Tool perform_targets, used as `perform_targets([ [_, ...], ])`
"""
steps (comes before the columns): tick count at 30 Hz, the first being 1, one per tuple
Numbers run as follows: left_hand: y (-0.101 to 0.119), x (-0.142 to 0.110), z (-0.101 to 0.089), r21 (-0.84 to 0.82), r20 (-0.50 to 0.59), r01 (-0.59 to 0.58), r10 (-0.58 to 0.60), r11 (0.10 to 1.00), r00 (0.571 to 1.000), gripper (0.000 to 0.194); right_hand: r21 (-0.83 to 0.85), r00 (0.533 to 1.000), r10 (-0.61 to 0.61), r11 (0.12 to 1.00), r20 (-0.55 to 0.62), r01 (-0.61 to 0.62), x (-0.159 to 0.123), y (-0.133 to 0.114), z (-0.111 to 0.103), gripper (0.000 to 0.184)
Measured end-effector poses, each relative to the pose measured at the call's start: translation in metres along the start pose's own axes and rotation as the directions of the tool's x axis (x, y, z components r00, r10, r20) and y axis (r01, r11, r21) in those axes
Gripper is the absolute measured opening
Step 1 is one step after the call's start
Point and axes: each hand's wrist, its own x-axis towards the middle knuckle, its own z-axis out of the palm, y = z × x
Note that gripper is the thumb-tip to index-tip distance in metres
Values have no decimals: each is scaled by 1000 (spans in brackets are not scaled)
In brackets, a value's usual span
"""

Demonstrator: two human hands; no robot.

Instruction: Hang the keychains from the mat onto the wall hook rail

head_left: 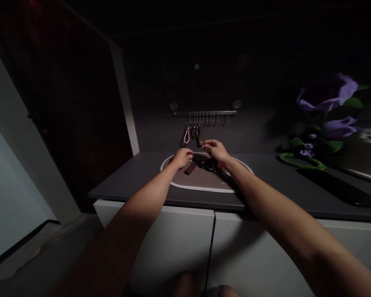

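Note:
My left hand (181,158) is over the brown mat (200,180), its fingers pinched on the metal of some keys (191,160). Just below those fingers lies a brown tag (190,169). Slightly higher and to the right, my right hand (215,150) has its fingers curled together; what they hold, if anything, is too dark to make out. Its fingertips are close to a hanging brown key fob (200,141), and I cannot tell if they touch it. Dark objects (205,163) lie bunched on the mat between and beneath the hands.
A clear hook rail (204,112) on the wall carries several keys and a pink strap loop (187,135). Purple flowers (327,99) with a green ring base (301,161) stand right on the dark counter (117,175), beside a metal vessel (366,156). White cabinet doors (179,239) are below.

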Motion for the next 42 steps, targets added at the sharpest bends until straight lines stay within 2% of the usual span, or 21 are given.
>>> perform_targets([
  [4, -7, 2, 4, 84, 47, 15, -19, 996, 999, 23, -263, 997, -49, 963, 54, 62, 6, 11, -4, 20],
  [8, -15, 5, 10, 98, 74, 28, -35, 995, 997, 20, -551, 990, -124, 822, 73, 144, 10, 11, -6, 21],
  [11, -20, 6, 14, 41, 53, 3, -5, 999, 999, 14, -657, 982, -142, 730, 127, 191, 9, 8, -5, 24],
  [15, -23, 7, 16, -47, 7, 33, -33, 998, 999, 7, -688, 969, -164, 682, 186, 248, 7, 8, -2, 26],
  [23, -18, 5, 14, 12, -16, 100, -100, 995, 995, 4, -684, 962, -175, 676, 210, 273, 5, 9, 2, 30],
  [32, -12, 5, 7, 39, -67, 55, -52, 998, 996, 4, -695, 959, -180, 661, 221, 284, 3, 8, 2, 27],
  [42, 1, 5, -4, -224, -160, 78, -115, 971, 980, 7, -707, 950, -188, 636, 248, 310, 2, 5, 2, 24],
])
